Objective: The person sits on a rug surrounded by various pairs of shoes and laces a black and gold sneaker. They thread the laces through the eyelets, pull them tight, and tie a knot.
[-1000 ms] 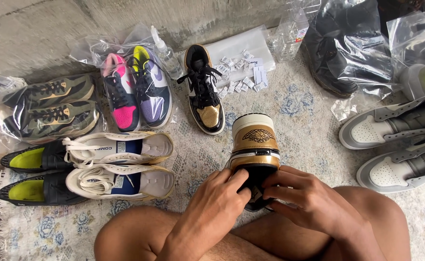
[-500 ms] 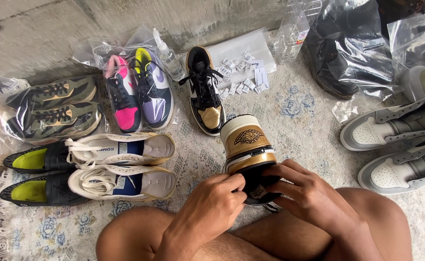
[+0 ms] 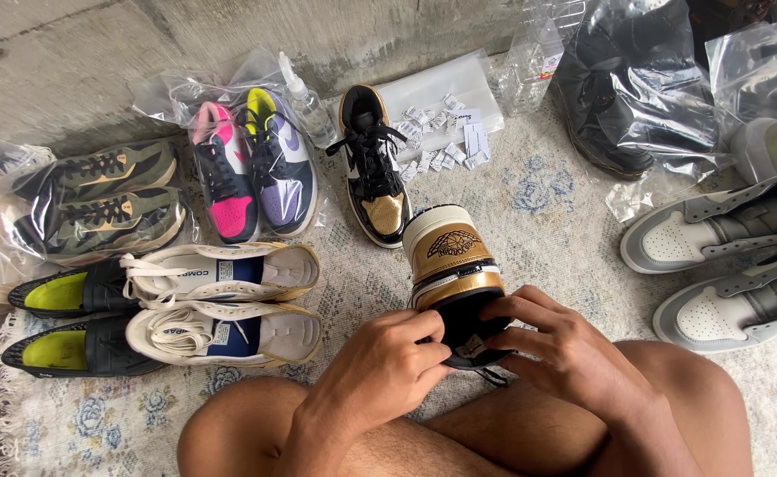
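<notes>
Our left hand [image 3: 388, 367] and right hand [image 3: 558, 352] both clasp the black-and-gold high-top sneaker [image 3: 454, 265] — its mate [image 3: 372, 168] lies just beyond them on the rug [image 3: 547, 203].

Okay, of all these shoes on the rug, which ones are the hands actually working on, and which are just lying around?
In hand:
- black and gold high-top sneaker, gripped by left hand and right hand
- its mate, lying on the rug, apart

Lying about:
- bagged camouflage pair
- bagged pink and purple pair
- cream pair
- grey and white pair
- spray bottle
- bagged black boot
</notes>
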